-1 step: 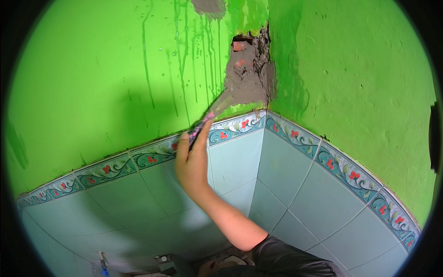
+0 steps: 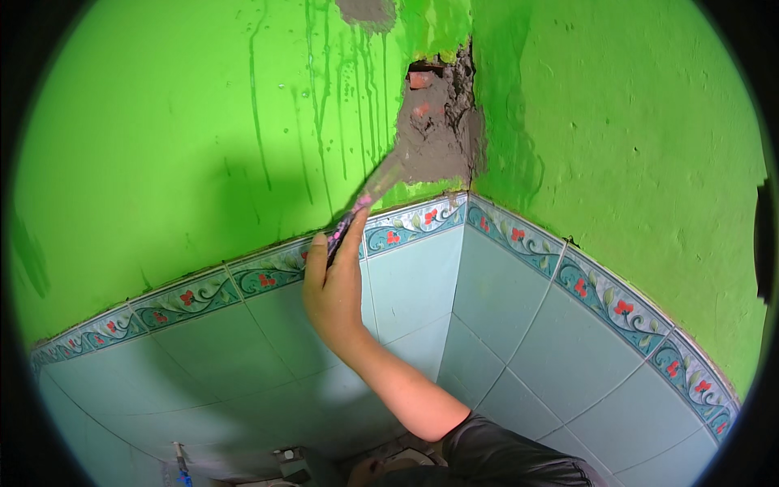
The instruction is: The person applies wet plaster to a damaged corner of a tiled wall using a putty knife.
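Note:
My right hand [image 2: 334, 296] reaches up from the lower right, its fingers closed round the dark handle with pink markings of a putty knife [image 2: 380, 177]. The knife slants up to the right, its mortar-smeared blade lying against the lower left edge of a patch of wet grey mortar [image 2: 430, 150]. This patch fills a broken area in the corner of the green walls. Red brick [image 2: 420, 80] shows through near its top, beside a dark gap. Rough, crumbly mortar runs up the corner line. My left hand is not in view.
A flowered tile border [image 2: 268, 278] runs below the green wall [image 2: 203, 97], above pale blue tiles [image 2: 414, 280]. Another grey mortar patch [image 2: 367, 13] sits higher up, with drips below. A blue-handled tap [image 2: 182, 471] and dim, unclear shapes lie at the bottom.
My right hand and the putty knife have shifted slightly left and down. The blade still lies at the lower left edge of the mortar.

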A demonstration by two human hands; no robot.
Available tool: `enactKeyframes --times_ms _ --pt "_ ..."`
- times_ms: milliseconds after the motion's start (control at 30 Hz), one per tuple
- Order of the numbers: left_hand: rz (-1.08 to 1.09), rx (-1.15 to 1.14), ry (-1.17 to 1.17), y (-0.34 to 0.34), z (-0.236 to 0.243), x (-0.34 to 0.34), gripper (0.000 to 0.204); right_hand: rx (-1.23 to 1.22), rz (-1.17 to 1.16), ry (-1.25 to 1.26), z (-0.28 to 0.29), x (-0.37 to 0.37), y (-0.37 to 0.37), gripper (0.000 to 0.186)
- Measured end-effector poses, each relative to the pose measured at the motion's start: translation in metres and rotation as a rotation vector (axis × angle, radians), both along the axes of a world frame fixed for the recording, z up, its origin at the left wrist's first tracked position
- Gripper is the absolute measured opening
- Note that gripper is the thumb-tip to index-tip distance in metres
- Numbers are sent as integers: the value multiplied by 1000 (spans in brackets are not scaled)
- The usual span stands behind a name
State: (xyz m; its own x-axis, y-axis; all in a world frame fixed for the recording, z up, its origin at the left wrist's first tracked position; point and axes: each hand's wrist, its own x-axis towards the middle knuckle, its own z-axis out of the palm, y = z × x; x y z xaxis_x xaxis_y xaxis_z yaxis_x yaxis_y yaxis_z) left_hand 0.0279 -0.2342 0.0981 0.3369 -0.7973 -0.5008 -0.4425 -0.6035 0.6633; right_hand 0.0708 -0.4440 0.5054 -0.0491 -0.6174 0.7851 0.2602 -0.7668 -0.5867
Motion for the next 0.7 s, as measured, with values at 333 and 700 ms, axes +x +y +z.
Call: enactKeyframes --times_ms 333,700 --pt "-52 -314 -51 9 -77 12 35 -99 -219 179 -33 -111 -57 53" --pt "-120 -480 -146 4 -126 23 29 -346 -491 494 -9 -137 -112 51"
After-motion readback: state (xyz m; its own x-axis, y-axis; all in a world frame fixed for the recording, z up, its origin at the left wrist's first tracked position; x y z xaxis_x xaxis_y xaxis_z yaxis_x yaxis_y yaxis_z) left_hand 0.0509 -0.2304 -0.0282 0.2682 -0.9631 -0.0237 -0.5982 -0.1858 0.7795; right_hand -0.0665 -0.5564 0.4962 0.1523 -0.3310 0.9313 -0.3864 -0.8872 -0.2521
